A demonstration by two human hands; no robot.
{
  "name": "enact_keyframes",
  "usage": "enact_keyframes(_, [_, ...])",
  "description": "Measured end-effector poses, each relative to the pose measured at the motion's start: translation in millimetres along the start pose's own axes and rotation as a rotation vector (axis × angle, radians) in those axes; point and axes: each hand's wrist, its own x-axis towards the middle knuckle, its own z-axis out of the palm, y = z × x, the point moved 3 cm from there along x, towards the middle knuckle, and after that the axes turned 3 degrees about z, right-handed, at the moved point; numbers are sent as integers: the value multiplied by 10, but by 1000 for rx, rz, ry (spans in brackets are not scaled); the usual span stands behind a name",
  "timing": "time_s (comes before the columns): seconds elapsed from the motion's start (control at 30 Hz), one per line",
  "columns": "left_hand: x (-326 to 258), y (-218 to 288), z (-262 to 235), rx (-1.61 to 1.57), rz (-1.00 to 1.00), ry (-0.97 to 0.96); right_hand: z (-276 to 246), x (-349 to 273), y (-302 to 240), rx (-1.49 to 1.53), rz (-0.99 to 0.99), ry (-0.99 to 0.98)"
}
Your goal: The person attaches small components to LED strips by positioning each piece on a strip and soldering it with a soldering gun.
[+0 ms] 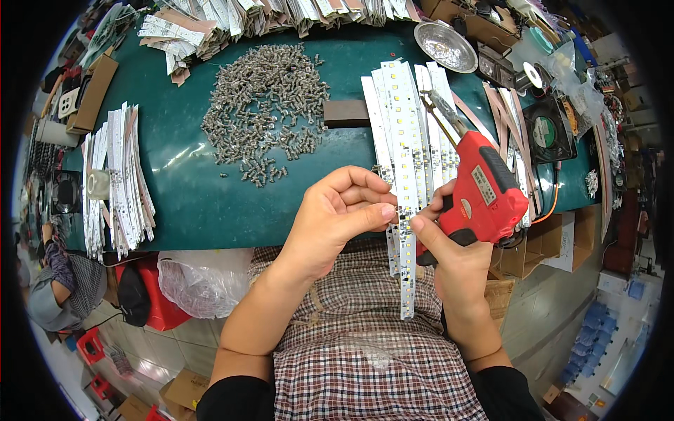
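A long white LED strip board (403, 140) with yellow chips lies over other white boards (439, 133), its near end reaching past the table edge above my lap. My left hand (344, 214) is closed beside the board's middle, thumb and fingers pinched together. Whatever sits between those fingertips is too small to make out. My right hand (453, 245) grips a red and black soldering gun (484, 186), its metal tip (432, 105) pointing up and left over the boards. The right thumb is at the strip's right edge.
Small metal parts (263, 112) form a pile at centre left, with a dark block (346, 114) beside it. White strips (119, 175) are stacked left, more (267, 15) at the back. A metal bowl (446, 47), solder spool (528, 77) and black fan (551, 131) stand right.
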Motion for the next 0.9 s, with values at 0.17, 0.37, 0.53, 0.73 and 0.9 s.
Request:
enact_keyframes(0.17, [4,-7,25,35,38,37,2,-17,16,-10,28,6])
enact_keyframes(0.37, [-27,-7,59,230,169,97,48,-64,15,-125,-21,-14])
enact_keyframes(0.53, [-11,12,88,240,120,121,55,-64,78,-180,-64,-18])
enact_keyframes(0.73, [90,61,-75,277,133,140,65,-78,38,-260,-25,12])
enact_keyframes(0.9, [276,207,-402,616,156,316,-84,-217,-104,-313,-66,19])
